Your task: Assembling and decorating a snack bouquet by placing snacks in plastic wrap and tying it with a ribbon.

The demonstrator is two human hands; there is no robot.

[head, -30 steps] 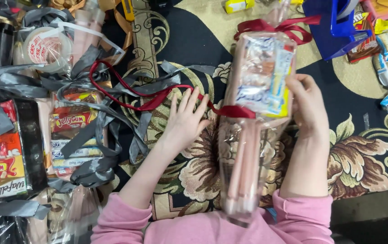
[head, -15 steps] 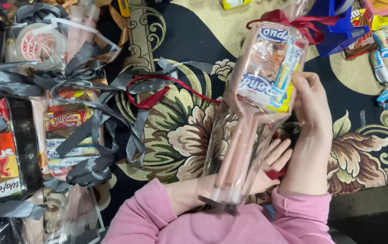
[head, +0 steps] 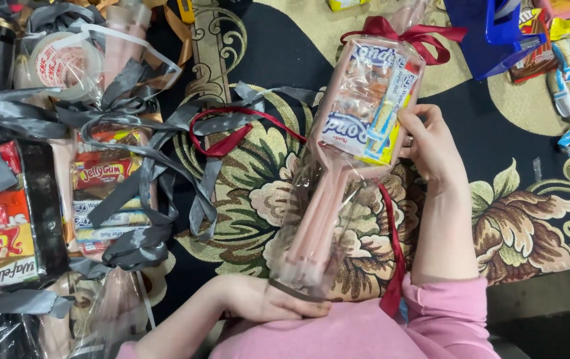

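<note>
The left hand (head: 265, 302) cups the pink base of the cellophane-wrapped snack bundle (head: 348, 166) while the right hand (head: 431, 143) pinches its upper side; inspecting the wrap seems underway, and setting it down needs both hands steady

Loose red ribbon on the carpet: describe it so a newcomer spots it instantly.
Start at the dark floral carpet, centre of the head view. Just left of the clear cellophane snack bundle held in both hands, a thin red satin ribbon lies looped on the carpet. It is the only loose red ribbon; the tangled ribbons beside it are grey.
</note>
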